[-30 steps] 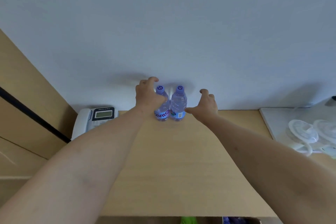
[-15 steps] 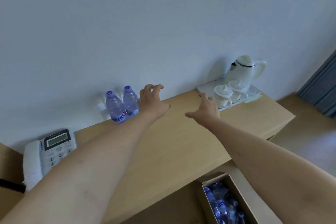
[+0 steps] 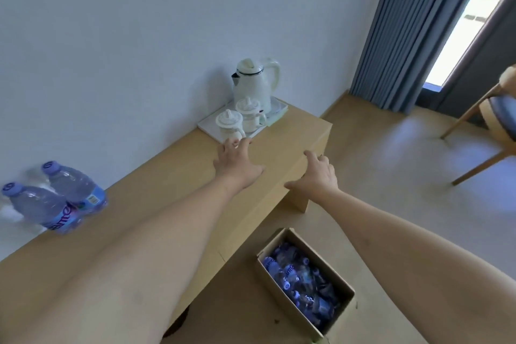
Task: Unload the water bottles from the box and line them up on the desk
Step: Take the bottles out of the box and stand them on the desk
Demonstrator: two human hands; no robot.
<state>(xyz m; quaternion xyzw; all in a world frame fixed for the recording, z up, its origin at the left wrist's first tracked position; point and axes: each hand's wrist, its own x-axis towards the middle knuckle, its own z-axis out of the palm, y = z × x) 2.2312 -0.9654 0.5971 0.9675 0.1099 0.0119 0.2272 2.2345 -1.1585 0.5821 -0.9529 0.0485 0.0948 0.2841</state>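
- Both hands have left the two bottles and swung right with the view; the left hand (image 3: 236,166) and right hand (image 3: 315,176) hover empty, fingers loosely spread, apart from each other over the table (image 3: 173,176).
- Two bottles (image 3: 60,200) stand touching at the far left of the table, against the wall.
- Remaining bottles (image 3: 300,283) lie jumbled in the box (image 3: 304,321) on the floor, near right.
- Risks: the left hand is close to the cups (image 3: 238,120) and kettle (image 3: 254,84) on the tray, so a careless sweep could knock them; grabbing loosely from the jumble could drop a bottle.
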